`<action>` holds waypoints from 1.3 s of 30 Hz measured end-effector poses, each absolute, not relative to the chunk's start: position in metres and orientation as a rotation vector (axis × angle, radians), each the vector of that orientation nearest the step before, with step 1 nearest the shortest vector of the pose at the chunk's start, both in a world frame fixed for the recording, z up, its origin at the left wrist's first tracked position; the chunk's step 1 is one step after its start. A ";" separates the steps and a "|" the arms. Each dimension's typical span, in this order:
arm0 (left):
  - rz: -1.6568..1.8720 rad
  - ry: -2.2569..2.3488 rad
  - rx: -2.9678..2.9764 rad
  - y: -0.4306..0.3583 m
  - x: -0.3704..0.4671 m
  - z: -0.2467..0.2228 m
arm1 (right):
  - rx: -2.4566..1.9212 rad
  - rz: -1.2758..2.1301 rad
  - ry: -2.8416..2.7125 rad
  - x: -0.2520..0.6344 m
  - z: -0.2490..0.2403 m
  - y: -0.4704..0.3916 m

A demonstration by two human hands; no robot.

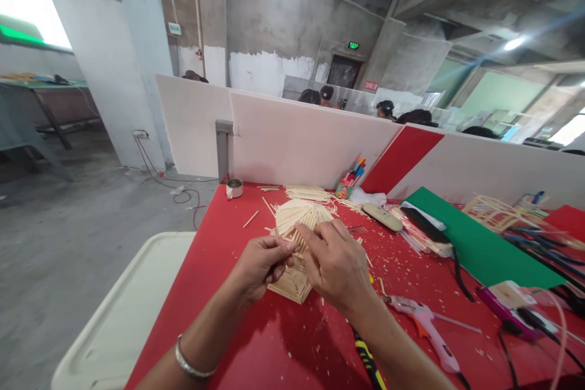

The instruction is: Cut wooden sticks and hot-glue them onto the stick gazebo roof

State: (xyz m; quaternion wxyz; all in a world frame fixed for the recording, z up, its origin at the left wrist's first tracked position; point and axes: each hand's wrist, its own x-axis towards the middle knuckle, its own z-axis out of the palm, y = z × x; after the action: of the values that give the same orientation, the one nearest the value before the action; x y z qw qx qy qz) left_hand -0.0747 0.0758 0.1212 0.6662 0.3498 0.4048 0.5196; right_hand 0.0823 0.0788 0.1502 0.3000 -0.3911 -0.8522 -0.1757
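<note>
A small model built of thin wooden sticks (292, 283) stands on the red table, with a fan-like top of sticks leaning together. My left hand (265, 262) is at its left front side, thumb and fingers pinched together; whatever lies between the fingertips is too small to name. My right hand (336, 256) reaches over its right side, the index fingertip touching the sloping sticks near the top. The other fingers of that hand are curled, and what they hold, if anything, is hidden. Both hands cover part of the model.
Loose sticks (308, 194) lie behind the model on the red table (205, 292). To the right are a pink glue gun (427, 323), a green board (475, 244), a beige case (382, 217) and a power strip (514, 311). Behind a white partition (297, 140), people's heads show.
</note>
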 end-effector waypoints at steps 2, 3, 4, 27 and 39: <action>1.168 0.913 0.782 0.075 -0.074 0.122 | -1.042 -0.464 -2.262 0.082 0.150 0.079; 1.164 0.914 0.780 0.075 -0.074 0.122 | -1.044 -0.464 -2.263 0.083 0.150 0.079; 1.162 0.916 0.779 0.075 -0.074 0.123 | -1.045 -0.466 -2.262 0.083 0.150 0.079; 1.202 0.875 0.850 0.075 -0.074 0.120 | -1.039 -0.493 -2.263 0.082 0.148 0.081; 1.253 0.956 0.865 0.055 -0.055 0.118 | -0.875 -0.327 -2.298 0.100 0.152 0.078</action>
State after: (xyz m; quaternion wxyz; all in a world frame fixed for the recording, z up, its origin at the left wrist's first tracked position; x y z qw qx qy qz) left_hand -0.0547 0.0551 0.1182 0.6224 0.3767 0.4163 0.5454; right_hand 0.1002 0.0782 0.1519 0.3244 -0.3336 -0.8763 -0.1247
